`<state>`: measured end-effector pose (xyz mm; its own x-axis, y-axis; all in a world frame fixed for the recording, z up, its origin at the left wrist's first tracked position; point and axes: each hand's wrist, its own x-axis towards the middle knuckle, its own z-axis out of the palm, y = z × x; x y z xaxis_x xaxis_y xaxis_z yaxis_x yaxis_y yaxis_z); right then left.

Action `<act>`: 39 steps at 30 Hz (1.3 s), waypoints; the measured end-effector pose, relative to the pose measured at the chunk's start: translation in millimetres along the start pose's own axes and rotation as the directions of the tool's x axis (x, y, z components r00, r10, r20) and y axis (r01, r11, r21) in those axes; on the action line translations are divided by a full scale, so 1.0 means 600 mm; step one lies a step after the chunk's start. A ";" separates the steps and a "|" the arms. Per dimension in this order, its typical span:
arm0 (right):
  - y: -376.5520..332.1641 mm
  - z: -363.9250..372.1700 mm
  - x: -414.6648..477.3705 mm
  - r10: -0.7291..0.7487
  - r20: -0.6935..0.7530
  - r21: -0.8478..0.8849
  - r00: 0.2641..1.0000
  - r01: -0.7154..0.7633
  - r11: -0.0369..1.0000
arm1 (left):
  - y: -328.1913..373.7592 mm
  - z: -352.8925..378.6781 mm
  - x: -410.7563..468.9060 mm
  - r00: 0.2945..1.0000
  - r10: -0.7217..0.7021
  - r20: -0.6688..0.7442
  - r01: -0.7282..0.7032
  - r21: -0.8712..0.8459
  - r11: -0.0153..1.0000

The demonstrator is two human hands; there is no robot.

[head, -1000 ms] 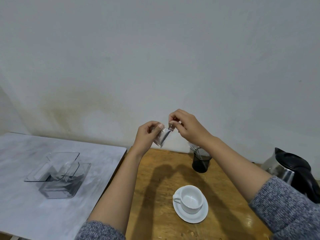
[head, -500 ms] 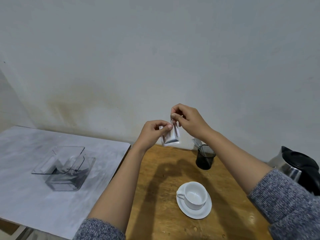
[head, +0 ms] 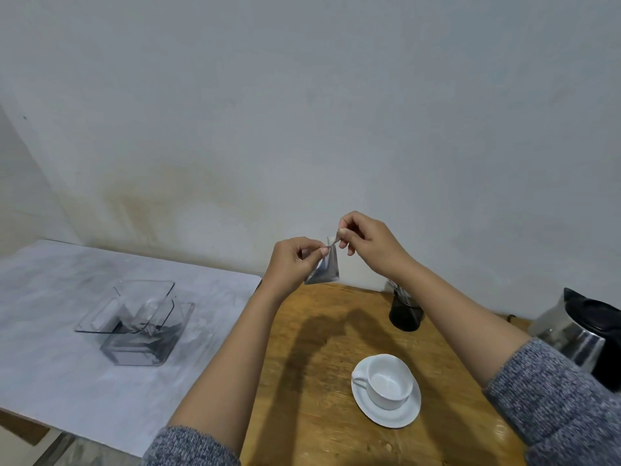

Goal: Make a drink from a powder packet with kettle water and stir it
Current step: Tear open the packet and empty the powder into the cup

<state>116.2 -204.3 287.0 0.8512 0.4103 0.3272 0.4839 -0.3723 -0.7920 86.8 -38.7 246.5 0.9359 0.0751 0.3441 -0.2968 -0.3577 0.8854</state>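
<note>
A small silvery powder packet (head: 323, 271) hangs in the air above the far edge of the wooden table (head: 309, 371). My left hand (head: 291, 264) pinches its upper left corner. My right hand (head: 368, 243) pinches the top strip, which is pulled up and to the right. Below, an empty white cup (head: 388, 385) stands on a white saucer (head: 386, 410). A steel kettle with a black lid (head: 583, 327) stands at the right edge.
A black mesh holder with metal utensils (head: 405, 311) stands behind the cup near the wall. On the white table (head: 43, 331) to the left sits a clear plastic box (head: 148, 334) with its lid (head: 127, 306) tilted on top.
Both hands with the packet have stayed raised. My right hand has drawn the packet's top strip up and away from my left hand, and the packet now hangs lower.
</note>
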 end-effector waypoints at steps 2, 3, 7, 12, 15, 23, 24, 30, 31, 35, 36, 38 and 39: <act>-0.003 0.006 0.006 0.041 -0.017 0.102 0.999 -0.039 0.994 | 0.000 0.002 -0.003 1.000 -0.011 -0.013 0.011 -0.024 1.000; -0.005 0.010 0.009 0.043 -0.018 0.139 0.999 -0.040 0.989 | 0.000 0.003 -0.003 1.000 -0.011 -0.017 0.010 -0.027 1.000; -0.016 0.021 0.017 0.038 -0.007 0.176 0.999 -0.036 0.984 | 0.002 0.007 0.002 0.999 -0.043 -0.016 0.043 -0.037 0.998; -0.029 0.018 0.026 0.034 -0.032 0.136 0.999 -0.029 0.990 | 0.004 0.013 0.006 0.996 -0.075 -0.048 0.067 -0.157 0.985; -0.032 0.015 0.028 0.023 -0.028 0.116 0.999 -0.020 0.993 | 0.004 0.018 0.009 0.996 -0.069 -0.063 0.056 -0.196 0.979; -0.017 0.010 0.035 0.185 -0.183 0.172 0.966 -0.154 0.973 | 0.009 0.039 0.014 0.990 0.011 -0.141 -0.034 -0.162 0.986; -0.014 0.011 0.037 0.222 -0.201 0.192 0.954 -0.184 0.964 | 0.010 0.043 0.013 0.988 0.019 -0.150 -0.042 -0.152 0.987; 0.002 0.029 0.037 0.360 -0.236 0.276 0.903 -0.293 0.915 | 0.009 0.054 0.005 0.983 0.037 -0.179 -0.057 -0.111 0.992; 0.006 0.033 0.039 0.378 -0.254 0.283 0.891 -0.305 0.909 | 0.007 0.054 0.003 0.984 0.033 -0.176 -0.052 -0.104 0.993; 0.039 -0.009 0.056 0.472 -0.415 0.328 0.778 -0.356 0.875 | -0.033 0.047 -0.033 0.994 -0.027 -0.110 0.022 -0.043 0.999; 0.052 -0.026 0.056 0.470 -0.406 0.290 0.784 -0.377 0.880 | -0.050 0.043 -0.046 0.993 -0.061 -0.100 0.057 -0.040 0.998; 0.079 -0.042 0.046 0.478 -0.324 0.204 0.816 -0.433 0.878 | -0.083 0.034 -0.067 0.986 -0.121 -0.115 0.117 -0.041 0.992; 0.092 -0.035 0.037 0.493 -0.275 0.173 0.825 -0.462 0.870 | -0.098 0.031 -0.074 0.982 -0.146 -0.123 0.142 -0.036 0.989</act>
<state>166.1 -233.5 261.4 0.9970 -0.0737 0.0214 -0.0073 -0.3689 -0.9294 66.2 -38.5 173.4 0.9388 0.2400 0.2471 -0.1672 -0.3097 0.9360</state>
